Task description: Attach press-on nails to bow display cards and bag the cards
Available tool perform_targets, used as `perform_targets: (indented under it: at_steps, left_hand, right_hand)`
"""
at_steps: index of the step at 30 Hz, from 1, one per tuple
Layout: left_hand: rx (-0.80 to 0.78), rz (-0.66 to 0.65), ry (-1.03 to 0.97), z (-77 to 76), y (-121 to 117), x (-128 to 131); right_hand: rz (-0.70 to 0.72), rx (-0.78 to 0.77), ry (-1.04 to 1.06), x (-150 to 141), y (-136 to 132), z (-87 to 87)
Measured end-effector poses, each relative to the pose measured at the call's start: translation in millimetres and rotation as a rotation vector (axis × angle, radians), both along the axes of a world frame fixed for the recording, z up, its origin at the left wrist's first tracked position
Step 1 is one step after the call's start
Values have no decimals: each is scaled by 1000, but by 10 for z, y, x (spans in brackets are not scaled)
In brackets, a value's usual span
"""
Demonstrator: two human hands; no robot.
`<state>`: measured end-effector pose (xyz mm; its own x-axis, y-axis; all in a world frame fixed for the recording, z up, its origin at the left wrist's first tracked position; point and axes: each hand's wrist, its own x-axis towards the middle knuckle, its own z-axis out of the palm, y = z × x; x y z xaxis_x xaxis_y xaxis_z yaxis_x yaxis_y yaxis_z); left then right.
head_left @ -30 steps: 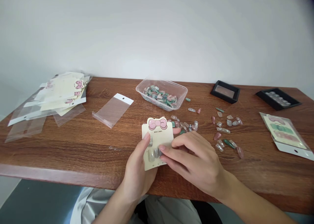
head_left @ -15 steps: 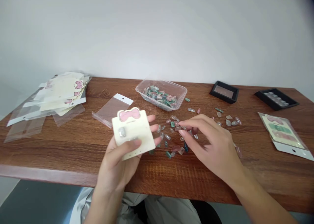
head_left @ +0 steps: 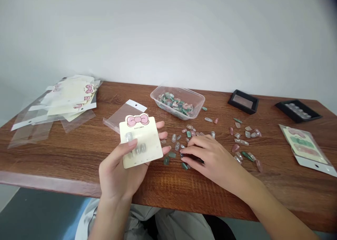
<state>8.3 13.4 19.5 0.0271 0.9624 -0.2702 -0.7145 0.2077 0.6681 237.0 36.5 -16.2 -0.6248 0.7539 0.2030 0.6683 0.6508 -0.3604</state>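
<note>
My left hand holds a cream card topped with a pink bow, thumb across its front and fingers behind. A few pale, glittery press-on nails sit on the card, one by the thumb tip and others near the middle. Over the loose press-on nails on the table, my right hand is low, with thumb and fingertips drawn together round a small dark press-on nail. Whether that nail is off the table I cannot tell. Part of the scatter is hidden beneath the right hand.
Behind the scatter stands a clear plastic tub of mixed nails. Black frames and a bagged card lie on the right. On the left are stacked cards with clear sleeves, and a single sleeve nearer the middle.
My right hand has moved left and down among the loose nails, uncovering several on its right. The left thumb has slid up the card, showing more of its nails.
</note>
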Motion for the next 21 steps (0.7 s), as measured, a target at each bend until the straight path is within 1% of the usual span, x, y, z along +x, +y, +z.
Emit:
perform_targets:
  at_steps: [5,11,13,21]
  left_hand:
    - [-20,-37,-22,-23,-8,26]
    - [-50,17,33,4,-2,102]
    - [-59,15,39,6,0,112]
    - [-57,2,54,-10,8,104]
  right_hand:
    - [14,-8,11,-17,9,-9]
    - [-111,30,86,20,11,52]
    - [-124,35,93,45,15,70]
    - [-107,-14,-2,79,45,69]
